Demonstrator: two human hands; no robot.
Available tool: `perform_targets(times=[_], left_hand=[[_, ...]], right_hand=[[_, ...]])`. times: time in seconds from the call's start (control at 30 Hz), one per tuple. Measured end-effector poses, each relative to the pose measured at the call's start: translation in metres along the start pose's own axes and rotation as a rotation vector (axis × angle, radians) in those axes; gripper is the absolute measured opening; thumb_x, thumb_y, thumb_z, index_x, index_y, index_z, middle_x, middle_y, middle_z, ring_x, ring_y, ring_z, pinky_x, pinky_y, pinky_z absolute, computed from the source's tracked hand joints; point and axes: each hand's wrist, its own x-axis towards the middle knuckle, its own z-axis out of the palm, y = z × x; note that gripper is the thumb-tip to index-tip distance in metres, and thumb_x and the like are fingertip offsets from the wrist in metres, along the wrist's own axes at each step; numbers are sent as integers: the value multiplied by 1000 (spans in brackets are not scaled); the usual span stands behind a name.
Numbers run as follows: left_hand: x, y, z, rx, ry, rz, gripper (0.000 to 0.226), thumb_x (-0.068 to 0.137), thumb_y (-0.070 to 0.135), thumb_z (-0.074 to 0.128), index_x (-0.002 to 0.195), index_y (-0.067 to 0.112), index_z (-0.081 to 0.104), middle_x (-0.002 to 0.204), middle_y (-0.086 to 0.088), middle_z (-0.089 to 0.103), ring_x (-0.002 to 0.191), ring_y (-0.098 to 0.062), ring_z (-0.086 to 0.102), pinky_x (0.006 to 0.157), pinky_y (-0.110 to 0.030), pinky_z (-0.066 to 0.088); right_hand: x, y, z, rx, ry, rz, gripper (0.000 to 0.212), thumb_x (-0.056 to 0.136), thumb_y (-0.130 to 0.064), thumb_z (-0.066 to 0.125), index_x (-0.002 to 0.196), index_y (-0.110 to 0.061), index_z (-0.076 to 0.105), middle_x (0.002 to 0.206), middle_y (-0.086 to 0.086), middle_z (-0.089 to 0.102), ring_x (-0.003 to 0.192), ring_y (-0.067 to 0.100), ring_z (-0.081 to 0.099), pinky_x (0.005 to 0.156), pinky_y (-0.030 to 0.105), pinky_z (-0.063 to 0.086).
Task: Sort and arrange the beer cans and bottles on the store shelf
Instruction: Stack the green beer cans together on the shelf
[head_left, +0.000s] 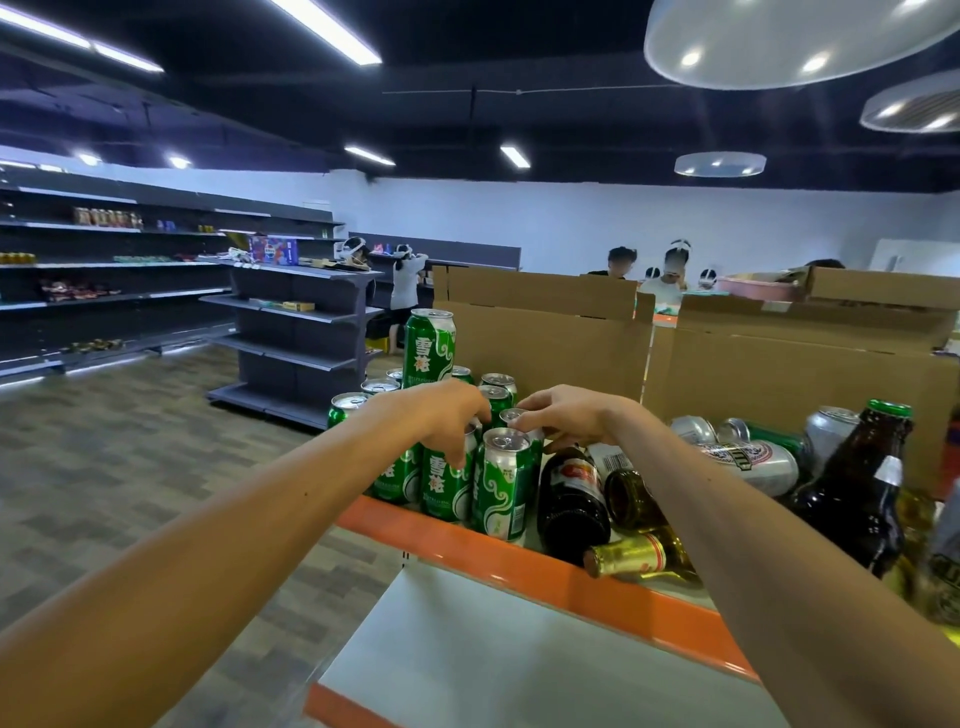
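Several green beer cans (501, 483) stand upright in a group at the left end of the orange-edged shelf (498, 566). One more green can (429, 345) stands on top of the group. My left hand (441, 410) grips the top of a green can (447, 488) in the front row. My right hand (566, 415) curls its fingers on the top of another green can (514, 417) just behind. Dark brown bottles (571, 499) and silver cans (753, 462) lie jumbled to the right, and a brown bottle (857, 493) stands upright.
Two open cardboard boxes (545, 338) stand behind the cans and bottles. A lower white shelf (493, 649) lies below the orange edge. Grey store shelving (296, 332) stands across the aisle at left. Several people stand in the background.
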Motion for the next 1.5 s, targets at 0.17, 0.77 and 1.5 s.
perform_targets(times=[0.17, 0.77, 1.5], left_hand=[[-2, 10, 0, -137, 63, 121, 79, 81, 38, 81, 148, 21, 45, 144, -3, 50, 133, -24, 46, 107, -37, 38], [-10, 40, 10, 98, 344, -103, 61, 75, 77, 64, 89, 18, 58, 84, 2, 54, 99, -23, 57, 98, -43, 41], [-2, 32, 0, -13, 160, -46, 57, 78, 64, 72, 111, 17, 68, 100, 0, 64, 107, -26, 57, 98, -47, 46]], right_hand=[[-4, 2, 4, 28, 21, -30, 57, 93, -42, 66, 145, -22, 51, 138, -1, 55, 123, 16, 53, 96, 35, 53], [-12, -10, 3, -47, 13, 20, 50, 95, -43, 64, 141, -25, 56, 120, -7, 60, 109, 11, 57, 89, 30, 55], [-18, -5, 15, -26, 142, -36, 57, 96, -47, 59, 143, -15, 52, 141, 6, 55, 123, 22, 56, 106, 42, 47]])
